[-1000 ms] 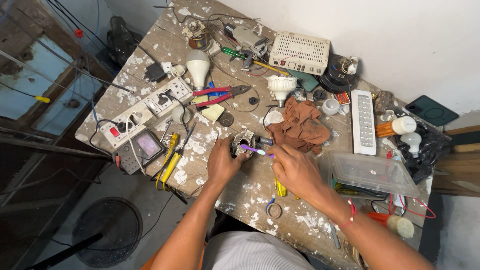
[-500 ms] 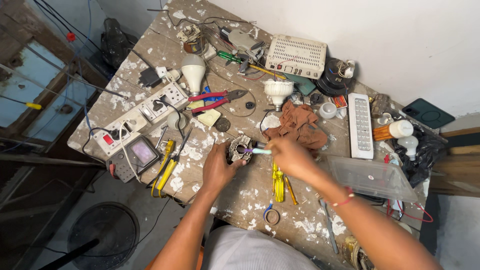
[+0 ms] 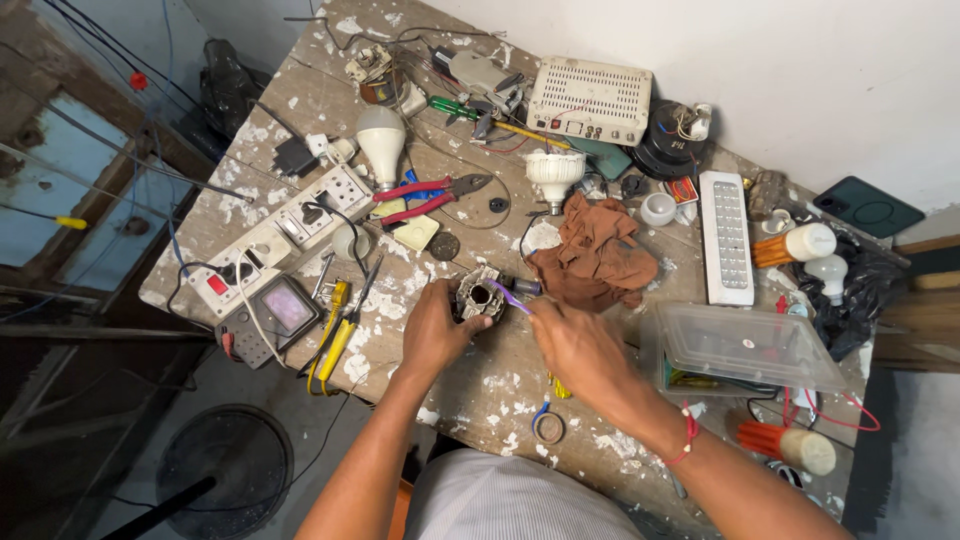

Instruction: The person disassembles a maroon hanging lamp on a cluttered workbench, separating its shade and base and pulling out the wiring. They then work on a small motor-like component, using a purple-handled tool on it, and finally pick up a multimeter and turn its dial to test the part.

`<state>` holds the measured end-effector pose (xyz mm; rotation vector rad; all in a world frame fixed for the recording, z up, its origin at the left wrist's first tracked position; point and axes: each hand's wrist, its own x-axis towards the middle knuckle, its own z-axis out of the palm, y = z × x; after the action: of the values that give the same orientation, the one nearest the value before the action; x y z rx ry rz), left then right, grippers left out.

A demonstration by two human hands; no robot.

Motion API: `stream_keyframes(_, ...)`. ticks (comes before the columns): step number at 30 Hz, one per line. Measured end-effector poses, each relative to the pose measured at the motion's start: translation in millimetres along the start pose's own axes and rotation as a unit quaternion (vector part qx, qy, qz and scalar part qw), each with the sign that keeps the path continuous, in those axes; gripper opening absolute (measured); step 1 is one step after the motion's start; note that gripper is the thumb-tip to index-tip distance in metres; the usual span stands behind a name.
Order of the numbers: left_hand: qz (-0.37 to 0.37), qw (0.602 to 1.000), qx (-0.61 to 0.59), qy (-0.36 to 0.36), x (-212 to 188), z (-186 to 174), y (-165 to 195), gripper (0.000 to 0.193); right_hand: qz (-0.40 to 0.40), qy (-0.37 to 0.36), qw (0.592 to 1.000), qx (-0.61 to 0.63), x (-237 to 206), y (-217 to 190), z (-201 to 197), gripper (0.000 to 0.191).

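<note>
1. Head view, looking straight down on a cluttered, paint-flecked workbench (image 3: pixel 330 90): the left hand (image 3: pixel 435 330) is curled around a small round electrical part (image 3: pixel 478 293), fingers wrapped on its near side, pinning it to the wood.

2. Right hand (image 3: pixel 570 340) is closed in a pinch on a thin purple-handled tool (image 3: pixel 512 296), tip angled into the part's dark central opening.

3. By my read, this is the probing or loosening step: one hand braces, the other works the tool inside the part. Whether the tip is seated on anything in there is too small to tell.

4. A next move calls for a steady brace from the left and small, controlled pressure from the right; a slip would send the tip toward the left fingers just beside it.

5. Position check: the part sits near the bench's front edge, between both hands, touching the left palm and just ahead of the right knuckles.

6. Around them: a crumpled brown rag (image 3: pixel 597 255) just right of the part, red-handled pliers (image 3: pixel 425 198) farther back, a yellow-handled tool (image 3: pixel 334 325) to the left beside a small meter (image 3: pixel 283 308), and a clear plastic box (image 3: pixel 745 350) on the right.

7. White bulb (image 3: pixel 382 140) and switchboard (image 3: pixel 290 230) lie well apart at the left rear.
</note>
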<state>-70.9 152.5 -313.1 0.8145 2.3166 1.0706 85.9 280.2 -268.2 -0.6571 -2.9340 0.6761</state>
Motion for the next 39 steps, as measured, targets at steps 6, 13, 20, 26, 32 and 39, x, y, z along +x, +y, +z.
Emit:
stream_keyframes(6,0.016,1.0,-0.01,0.01,-1,1,3,0.077,0.07,0.013,0.994,0.078,-10,1,-2,0.018)
stream_keyframes(13,0.002,1.0,0.003,0.002,-6,-1,15,0.079,-0.03,0.068,0.99,0.117,-7,18,2,0.022)
stream_keyframes(20,-0.009,0.999,-0.03,-0.018,-7,-9,27,0.08,0.003,0.12,0.99,0.069,10,20,-6,0.028)
stream_keyframes(26,-0.045,0.996,-0.062,-0.037,-8,-12,37,0.075,0.032,0.137,0.977,0.157,13,9,-5,0.023)
stream_keyframes(32,-0.02,0.998,-0.053,-0.017,-8,-17,47,0.077,0.101,0.183,0.961,0.181,15,2,-11,0.022)
stream_keyframes(39,-0.044,0.997,-0.058,-0.034,-4,-19,52,0.075,0.091,0.15,0.969,0.172,20,5,-15,0.021)
